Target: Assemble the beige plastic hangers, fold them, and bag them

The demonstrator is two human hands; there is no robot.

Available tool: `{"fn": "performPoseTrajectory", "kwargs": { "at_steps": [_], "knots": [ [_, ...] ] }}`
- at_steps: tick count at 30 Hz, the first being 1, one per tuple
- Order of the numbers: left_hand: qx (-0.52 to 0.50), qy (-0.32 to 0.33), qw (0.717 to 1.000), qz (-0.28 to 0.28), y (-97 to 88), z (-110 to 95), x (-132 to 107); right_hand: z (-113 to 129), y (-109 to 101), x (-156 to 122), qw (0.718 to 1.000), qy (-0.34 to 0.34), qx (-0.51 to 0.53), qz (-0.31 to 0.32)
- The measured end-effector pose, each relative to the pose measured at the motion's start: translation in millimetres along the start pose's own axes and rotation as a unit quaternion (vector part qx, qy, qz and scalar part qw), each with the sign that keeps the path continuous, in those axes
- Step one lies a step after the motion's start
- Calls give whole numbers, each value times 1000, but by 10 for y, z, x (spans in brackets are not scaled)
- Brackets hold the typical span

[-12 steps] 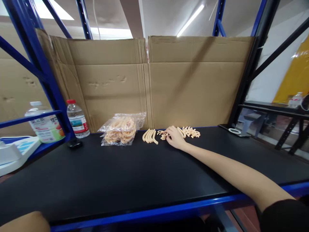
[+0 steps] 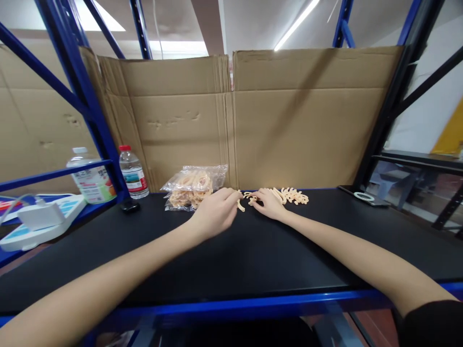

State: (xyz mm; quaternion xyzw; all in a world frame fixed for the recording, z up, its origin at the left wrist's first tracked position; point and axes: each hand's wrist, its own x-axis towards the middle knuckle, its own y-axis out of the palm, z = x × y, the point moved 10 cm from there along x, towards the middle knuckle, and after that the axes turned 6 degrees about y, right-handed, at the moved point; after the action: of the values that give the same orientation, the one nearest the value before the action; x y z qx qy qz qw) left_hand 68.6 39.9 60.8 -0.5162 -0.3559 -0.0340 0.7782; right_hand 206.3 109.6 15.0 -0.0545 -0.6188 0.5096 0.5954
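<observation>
My left hand [image 2: 219, 212] reaches in over the table beside the plastic bags, fingers curled together. Its fingertips meet the row of beige curved strips [image 2: 240, 207], most of which it hides; what it grips, if anything, is not visible. My right hand [image 2: 269, 203] rests on the table just to the right, its bent fingers closed on a small beige piece [image 2: 252, 200]. More beige pieces with wavy, knobbed outlines [image 2: 294, 196] lie behind and to the right of this hand. Clear plastic bags of similar beige pieces [image 2: 190, 188] are stacked left of my left hand.
A red-capped water bottle [image 2: 133, 173] and a larger white-capped bottle [image 2: 92, 178] stand at the left. Near them lie a black object [image 2: 129, 206] and a white power strip [image 2: 43, 221]. Cardboard [image 2: 307, 130] walls the back. A phone [image 2: 365, 196] with a pale ring [image 2: 363, 196] lies right.
My left hand has come up from the lower left corner to the row of curved strips. My right hand stays among the pieces. The view has turned slightly left.
</observation>
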Motion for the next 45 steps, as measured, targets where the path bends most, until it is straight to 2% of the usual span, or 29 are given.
{"fn": "performPoseTrajectory", "kwargs": {
  "at_steps": [3, 6, 9, 13, 17, 24, 29, 36, 40, 45],
  "knots": [
    [11, -91, 987, 129, 459, 457, -61, -10, 60, -1, 1000, -14, 18, 17],
    [4, -119, 982, 148, 698, 734, -155, -52, 94, 9, 999, -17, 43, 20],
    [0, -127, 980, 152, 777, 799, -242, -101, 89, 26, 998, -7, 67, 11],
    [-3, -123, 979, 160, 739, 718, -256, -172, -1, 39, 993, 26, 114, -17],
    [-1, -130, 976, 173, 720, 684, -250, -286, -120, 28, 975, 76, 198, -62],
    [13, -121, 975, 185, 751, 650, -279, -397, -182, 12, 956, 123, 250, -88],
    [6, -131, 973, 191, 670, 638, -285, -344, -198, -128, 937, 156, 305, -67],
    [17, -181, 968, 175, 653, 729, -271, -86, -97, -447, 889, 226, 398, 30],
    [23, -229, 959, 162, 558, 826, -293, 18, -106, -443, 871, 240, 428, 41],
    [11, -265, 955, 132, 326, 861, -293, -110, -90, -469, 839, 286, 463, 20]
  ]
}}
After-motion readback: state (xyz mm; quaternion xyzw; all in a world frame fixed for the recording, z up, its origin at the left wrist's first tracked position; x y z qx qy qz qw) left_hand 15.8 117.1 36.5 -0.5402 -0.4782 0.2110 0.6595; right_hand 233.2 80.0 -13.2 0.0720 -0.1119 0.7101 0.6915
